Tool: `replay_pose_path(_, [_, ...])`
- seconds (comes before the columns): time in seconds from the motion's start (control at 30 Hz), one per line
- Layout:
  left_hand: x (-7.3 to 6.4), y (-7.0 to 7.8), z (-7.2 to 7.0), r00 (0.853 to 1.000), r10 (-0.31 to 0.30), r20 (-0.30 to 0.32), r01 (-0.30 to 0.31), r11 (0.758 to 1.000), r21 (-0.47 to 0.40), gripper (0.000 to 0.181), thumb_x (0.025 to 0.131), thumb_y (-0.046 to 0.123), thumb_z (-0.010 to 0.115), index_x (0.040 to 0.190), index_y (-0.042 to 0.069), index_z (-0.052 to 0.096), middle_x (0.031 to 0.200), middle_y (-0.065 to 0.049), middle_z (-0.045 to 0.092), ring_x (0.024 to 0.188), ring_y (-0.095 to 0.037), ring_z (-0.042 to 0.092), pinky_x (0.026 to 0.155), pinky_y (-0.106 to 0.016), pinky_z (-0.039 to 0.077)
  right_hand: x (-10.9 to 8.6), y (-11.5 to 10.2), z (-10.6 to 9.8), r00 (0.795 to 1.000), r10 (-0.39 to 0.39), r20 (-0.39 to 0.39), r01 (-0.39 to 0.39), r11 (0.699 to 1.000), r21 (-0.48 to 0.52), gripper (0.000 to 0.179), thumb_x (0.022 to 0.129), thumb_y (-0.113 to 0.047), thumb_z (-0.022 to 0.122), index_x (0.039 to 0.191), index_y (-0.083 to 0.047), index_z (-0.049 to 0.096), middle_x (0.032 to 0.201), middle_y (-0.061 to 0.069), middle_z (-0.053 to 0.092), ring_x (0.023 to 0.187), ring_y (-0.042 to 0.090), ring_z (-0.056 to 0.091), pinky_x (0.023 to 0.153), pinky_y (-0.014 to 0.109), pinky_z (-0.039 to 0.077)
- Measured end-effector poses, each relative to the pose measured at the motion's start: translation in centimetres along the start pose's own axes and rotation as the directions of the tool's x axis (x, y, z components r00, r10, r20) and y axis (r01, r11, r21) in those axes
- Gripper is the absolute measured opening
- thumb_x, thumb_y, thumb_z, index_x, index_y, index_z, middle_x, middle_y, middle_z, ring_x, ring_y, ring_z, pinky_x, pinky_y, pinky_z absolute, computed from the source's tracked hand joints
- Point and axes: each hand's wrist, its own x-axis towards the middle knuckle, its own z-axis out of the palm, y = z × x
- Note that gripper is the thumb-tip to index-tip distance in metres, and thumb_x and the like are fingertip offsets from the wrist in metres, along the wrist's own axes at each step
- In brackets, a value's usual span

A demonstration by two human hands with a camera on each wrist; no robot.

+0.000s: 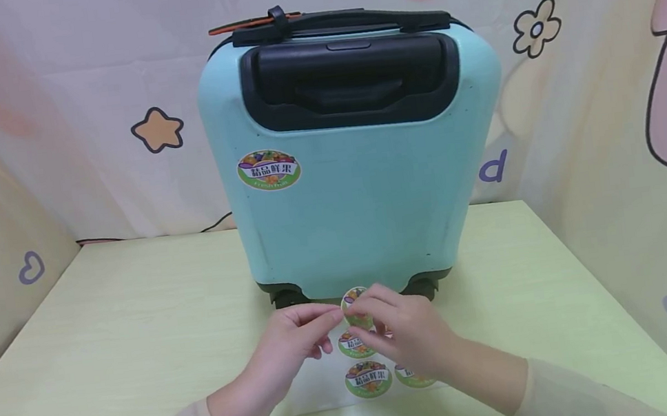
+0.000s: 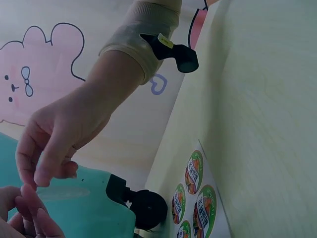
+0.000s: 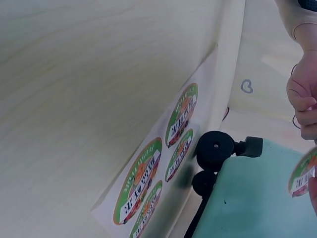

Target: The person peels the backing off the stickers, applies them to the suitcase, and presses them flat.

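Note:
Between my two hands is a loose oval fruit sticker (image 1: 353,297), held up in front of the suitcase's base. My left hand (image 1: 290,341) pinches its left edge between thumb and forefinger. The right hand (image 1: 411,330) pinches it from the other side, thumb and fingers curled close to the left fingertips. In the left wrist view the sticker (image 2: 67,192) shows nearly edge-on. Below the hands lies a white sticker sheet (image 1: 318,387) bearing several matching stickers, partly hidden by the right hand.
A light-blue suitcase (image 1: 363,197) stands upright on the table (image 1: 110,374), its black handle panel (image 1: 353,112) at the top. One fruit sticker (image 1: 269,170) is on its upper left front. Its black wheels (image 3: 215,150) rest beyond the sheet. A patterned cloth (image 1: 80,128) surrounds the table.

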Motion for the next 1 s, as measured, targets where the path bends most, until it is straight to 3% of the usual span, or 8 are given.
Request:
replay_pose_path(0.13, [0.2,0.1,-0.1,0.998,0.029,-0.049,-0.028,1.0,0.012,0.025,0.086,0.016,0.065,0.1,-0.004,0.068,0.077,0.002,0.061,0.057,-0.011,0.052,0.058,-0.023,0.045,0.0,0.5,-0.4,0.995,0.089,-0.053,-0.086,0.994,0.06,0.014,0.088,-0.017,0.064,0.096,-0.007,0.065,0.088,-0.001,0.061,0.062,0.007,0.052,0.055,0.011,0.041])
replay_pose_path(0.23, [0.3,0.3,-0.3,0.997,0.038,-0.067,-0.038,0.999,0.001,0.024,0.086,0.015,0.065,0.1,-0.005,0.068,0.075,0.001,0.061,0.058,-0.012,0.052,0.06,-0.024,0.046,0.0,0.8,-1.0,0.955,0.293,-0.041,-0.285,0.95,0.129,0.022,0.083,-0.01,0.068,0.103,-0.003,0.064,0.094,0.003,0.061,0.075,0.014,0.055,0.065,0.022,0.046])
replay_pose_path(0.37, [0.3,0.6,-0.4,0.995,0.035,-0.098,-0.037,0.999,-0.017,0.023,0.086,0.014,0.065,0.099,-0.005,0.067,0.072,0.0,0.059,0.058,-0.013,0.052,0.063,-0.026,0.047,-0.1,1.1,-1.6,0.823,0.562,0.087,-0.566,0.795,0.219,0.029,0.085,-0.01,0.067,0.113,-0.002,0.061,0.101,0.004,0.061,0.086,0.016,0.056,0.075,0.035,0.048])
replay_pose_path(0.47, [0.3,0.8,-0.5,0.992,0.035,-0.12,-0.039,0.999,-0.028,0.021,0.087,0.013,0.064,0.098,-0.005,0.067,0.071,-0.001,0.058,0.058,-0.014,0.051,0.064,-0.026,0.047,0.1,1.0,-1.9,0.719,0.67,0.184,-0.692,0.666,0.278,0.026,0.088,-0.015,0.064,0.112,-0.003,0.063,0.1,0.003,0.063,0.085,0.015,0.057,0.075,0.032,0.049])
replay_pose_path(0.6, [0.3,0.8,-0.6,0.99,0.041,-0.132,-0.046,0.998,-0.035,0.019,0.087,0.011,0.063,0.097,-0.005,0.067,0.069,-0.001,0.056,0.058,-0.014,0.05,0.064,-0.025,0.047,0.3,1.0,-2.1,0.64,0.725,0.255,-0.76,0.548,0.35,0.021,0.09,-0.017,0.062,0.105,-0.002,0.065,0.095,0.008,0.064,0.082,0.019,0.058,0.071,0.024,0.049])
replay_pose_path(0.7, [0.3,0.9,-0.7,0.989,0.05,-0.141,-0.055,0.998,-0.036,0.019,0.088,0.01,0.063,0.098,-0.005,0.067,0.07,-0.001,0.056,0.058,-0.014,0.05,0.064,-0.025,0.047,0.4,1.1,-2.2,0.621,0.736,0.267,-0.77,0.51,0.385,0.019,0.09,-0.017,0.062,0.1,-0.001,0.065,0.093,0.01,0.064,0.082,0.023,0.058,0.072,0.024,0.049])
replay_pose_path(0.8, [0.4,1.0,-0.8,0.987,0.064,-0.15,-0.07,0.997,-0.034,0.018,0.087,0.009,0.063,0.098,-0.005,0.067,0.071,-0.001,0.056,0.058,-0.013,0.05,0.063,-0.025,0.047,0.5,1.1,-2.4,0.616,0.743,0.26,-0.771,0.501,0.393,0.019,0.089,-0.017,0.063,0.098,-0.001,0.066,0.091,0.01,0.064,0.081,0.022,0.058,0.072,0.024,0.049])
replay_pose_path(1.0, [0.6,1.0,-0.9,0.973,0.128,-0.191,-0.126,0.992,0.02,0.017,0.087,0.008,0.064,0.098,-0.003,0.069,0.069,-0.002,0.057,0.057,-0.013,0.051,0.06,-0.024,0.046,0.8,1.2,-2.7,0.639,0.737,0.222,-0.753,0.539,0.376,0.016,0.089,-0.017,0.063,0.094,-0.002,0.066,0.087,0.012,0.064,0.075,0.019,0.057,0.069,0.025,0.048])
